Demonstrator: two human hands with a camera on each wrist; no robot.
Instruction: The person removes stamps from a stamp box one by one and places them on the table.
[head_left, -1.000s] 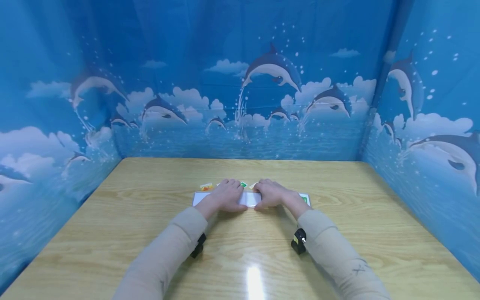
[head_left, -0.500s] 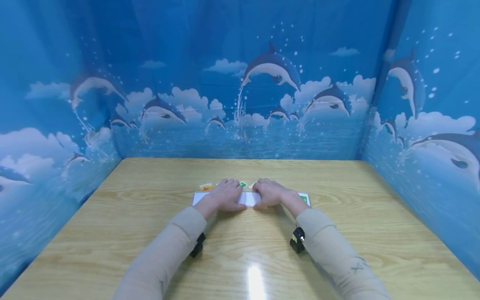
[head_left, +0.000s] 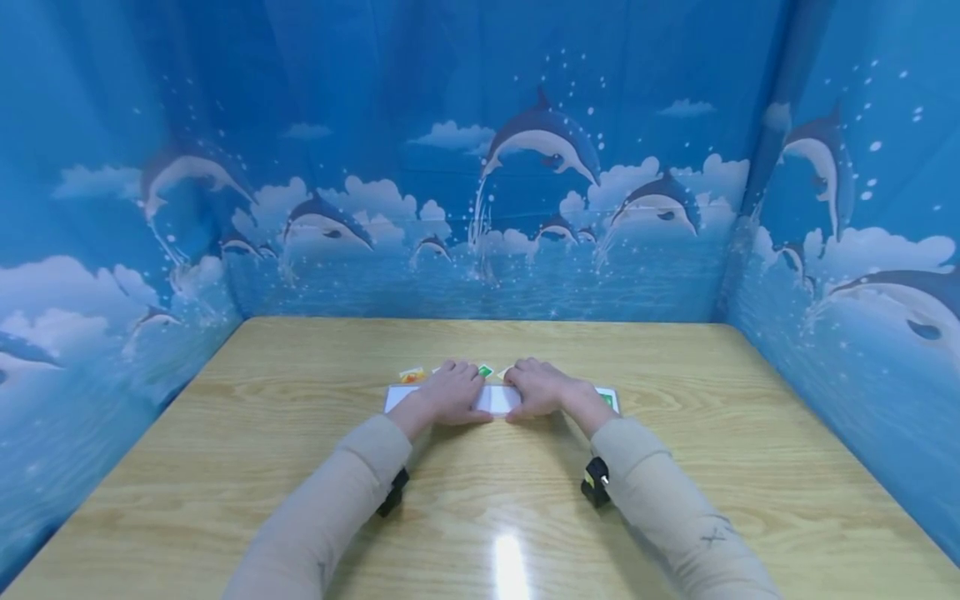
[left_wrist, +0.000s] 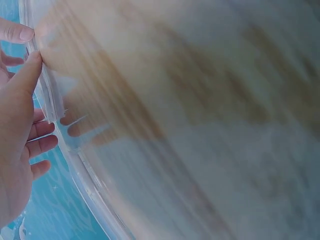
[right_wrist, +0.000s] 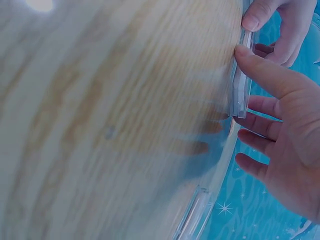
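A row of flat white pieces with clear plastic edges lies across the table, seen in the head view. My left hand (head_left: 450,393) and right hand (head_left: 546,391) grip the middle white clear-edged piece (head_left: 500,399) side by side, thumbs on its near edge and fingers reaching over the far side. In the left wrist view, its clear edge (left_wrist: 49,95) runs between thumb and fingers. The right wrist view shows the same layered clear edge (right_wrist: 241,90) under the right thumb. Most of the piece's top is hidden by the hands.
Beyond the row lie small picture cards, an orange one (head_left: 412,376) and a green one (head_left: 486,371). A green-printed piece (head_left: 607,400) ends the row at right. Wooden table (head_left: 480,492) surrounds it, with blue dolphin curtains (head_left: 480,167) on three sides.
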